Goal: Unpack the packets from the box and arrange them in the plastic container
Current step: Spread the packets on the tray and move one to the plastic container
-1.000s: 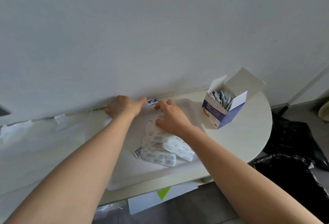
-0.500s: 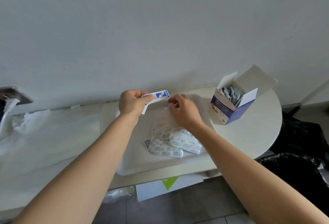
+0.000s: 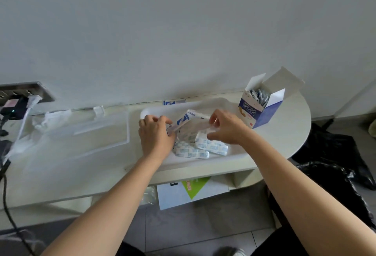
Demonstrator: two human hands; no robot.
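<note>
The left grip [image 3: 156,133] is closed on a blue-and-white packet [image 3: 184,119], fingers and thumb curled round its near end, so it slants up over the container [image 3: 147,113]. The right grip [image 3: 227,127] pinches a clear wrapper [image 3: 200,128] that hangs between the two hands (whether it also touches the packet I cannot tell). Beneath them more packets [image 3: 192,152] lie flat and overlapping on the container's floor. The box [image 3: 261,111] stands open on the counter [image 3: 284,143] just right of the container, with further packets on end inside it. One strip [image 3: 175,102] lies by the wall behind the container.

These look thin, light and limp. I judge they would bend rather than break, so a light pinch is enough. The best hold is probably a short end or the two long edges, which lets each one go down flat. The wrapper looks slick and floppy (likely to cling or slide), so it should be held by an edge. The ones in the box seem tightly packed. I would pinch several tops together and steady the box with the other hand, since so light a carton could lift or tip.
</note>
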